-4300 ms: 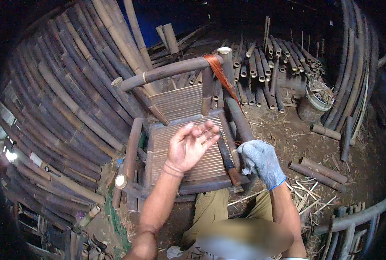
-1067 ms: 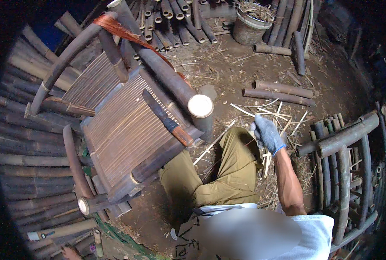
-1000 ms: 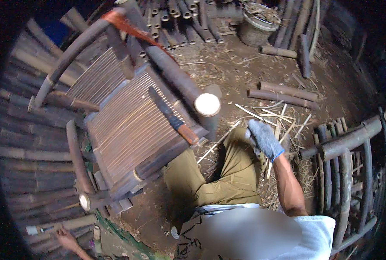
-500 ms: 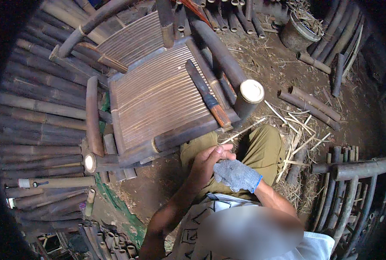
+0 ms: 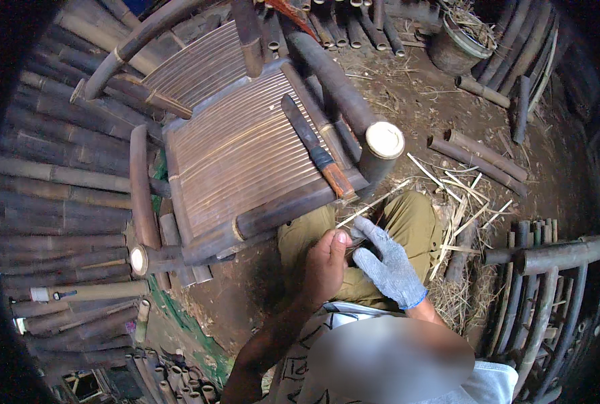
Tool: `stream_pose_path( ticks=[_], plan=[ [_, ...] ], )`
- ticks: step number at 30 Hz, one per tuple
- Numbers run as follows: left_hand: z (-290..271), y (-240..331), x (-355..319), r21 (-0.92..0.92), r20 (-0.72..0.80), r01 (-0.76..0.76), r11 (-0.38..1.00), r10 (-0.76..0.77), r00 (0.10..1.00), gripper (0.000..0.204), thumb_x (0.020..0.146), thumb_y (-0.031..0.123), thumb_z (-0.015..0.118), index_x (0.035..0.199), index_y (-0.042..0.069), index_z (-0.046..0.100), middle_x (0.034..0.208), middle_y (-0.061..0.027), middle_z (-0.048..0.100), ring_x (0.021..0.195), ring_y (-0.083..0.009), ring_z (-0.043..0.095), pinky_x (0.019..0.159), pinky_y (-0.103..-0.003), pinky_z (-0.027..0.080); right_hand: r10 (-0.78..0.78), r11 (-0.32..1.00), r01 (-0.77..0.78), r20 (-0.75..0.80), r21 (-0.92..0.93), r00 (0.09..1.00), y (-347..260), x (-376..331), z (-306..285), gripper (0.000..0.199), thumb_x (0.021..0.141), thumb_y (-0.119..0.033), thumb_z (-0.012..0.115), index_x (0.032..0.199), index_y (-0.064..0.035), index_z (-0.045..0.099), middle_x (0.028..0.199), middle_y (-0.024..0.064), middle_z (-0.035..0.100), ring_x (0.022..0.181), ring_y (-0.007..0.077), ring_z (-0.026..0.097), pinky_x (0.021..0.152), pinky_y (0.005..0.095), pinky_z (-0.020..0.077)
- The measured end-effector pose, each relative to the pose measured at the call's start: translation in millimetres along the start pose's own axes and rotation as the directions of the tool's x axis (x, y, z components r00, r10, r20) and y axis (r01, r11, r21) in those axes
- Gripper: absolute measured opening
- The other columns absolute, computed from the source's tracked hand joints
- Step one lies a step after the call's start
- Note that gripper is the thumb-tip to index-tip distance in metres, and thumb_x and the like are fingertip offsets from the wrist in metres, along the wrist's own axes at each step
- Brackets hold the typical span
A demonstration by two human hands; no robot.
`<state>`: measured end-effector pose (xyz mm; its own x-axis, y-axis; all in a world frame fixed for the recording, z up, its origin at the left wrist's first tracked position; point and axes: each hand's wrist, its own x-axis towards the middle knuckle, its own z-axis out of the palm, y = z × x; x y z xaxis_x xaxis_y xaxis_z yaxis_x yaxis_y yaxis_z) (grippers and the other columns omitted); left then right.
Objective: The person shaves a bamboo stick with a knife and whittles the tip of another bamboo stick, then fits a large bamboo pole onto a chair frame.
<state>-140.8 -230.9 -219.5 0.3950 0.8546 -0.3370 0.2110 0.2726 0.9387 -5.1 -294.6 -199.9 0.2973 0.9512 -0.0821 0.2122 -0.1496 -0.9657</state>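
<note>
My bare left hand is closed above my lap, its thumb pressed against the curled fingers. I cannot make out whether something thin is pinched in it. Just beside it, my right hand wears a grey knit glove with a blue cuff; thumb and fingers are spread apart. In front of my knees stands a dark bamboo chair with a slatted seat. A large knife with a wooden handle lies on the seat's right side, its handle toward me. Neither hand touches it.
Pale bamboo strips litter the ground right of my knees. Farther off lie cut bamboo pieces and a bucket of shavings. Bamboo poles are stacked along the left. A bamboo frame stands at the right.
My hands were together, the gloved one against the bare fingers. Now the right hand has drawn slightly apart and spread its fingers, while the left has curled closed with its thumb up.
</note>
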Motion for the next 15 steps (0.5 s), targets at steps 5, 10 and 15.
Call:
stream_pose_path(
  ticks=[5, 10, 15],
  plan=[
    [5.9, -4.0, -4.1, 0.181, 0.106, -0.222, 0.958, 0.205, 0.973, 0.027, 0.102, 0.024, 0.049, 0.090, 0.002, 0.059, 0.068, -0.0095, 0.053, 0.062, -0.0205, 0.050, 0.061, -0.035, 0.043, 0.025, 0.994, -0.037, 0.116, 0.102, 0.993, -0.9, 11.0, -4.2, 0.035, 0.099, -0.020, 0.055, 0.129, -0.0033, 0.060, 0.124, 0.0141, 0.065, 0.112, 0.0305, 0.062, 0.096, 0.0373, 0.0491],
    [-4.5, -4.8, -5.7, 0.137, 0.224, -0.311, 0.940, 0.277, 0.935, 0.026, 0.100, 0.020, 0.050, 0.088, 0.000, 0.062, 0.073, -0.0121, 0.057, 0.068, -0.0240, 0.055, 0.067, -0.036, 0.046, -0.185, 0.936, 0.251, 0.261, -0.248, 0.947, 3.0, 17.6, -7.3, 0.033, 0.091, -0.016, 0.057, 0.122, -0.0053, 0.063, 0.113, 0.0145, 0.067, 0.098, 0.0330, 0.065, 0.082, 0.0387, 0.0543],
    [-14.4, 4.7, -5.6, 0.170, 0.322, -0.253, 0.952, 0.189, 0.928, 0.028, 0.100, 0.020, 0.050, 0.087, -0.002, 0.062, 0.079, -0.0141, 0.061, 0.076, -0.0239, 0.060, 0.075, -0.036, 0.048, -0.096, 0.991, 0.075, 0.188, 0.115, 0.977, 0.7, 18.2, -8.7, 0.032, 0.101, -0.027, 0.050, 0.112, -0.0036, 0.069, 0.075, 0.0060, 0.059, 0.054, 0.0117, 0.054, 0.053, 0.0283, 0.0457]
  ],
)
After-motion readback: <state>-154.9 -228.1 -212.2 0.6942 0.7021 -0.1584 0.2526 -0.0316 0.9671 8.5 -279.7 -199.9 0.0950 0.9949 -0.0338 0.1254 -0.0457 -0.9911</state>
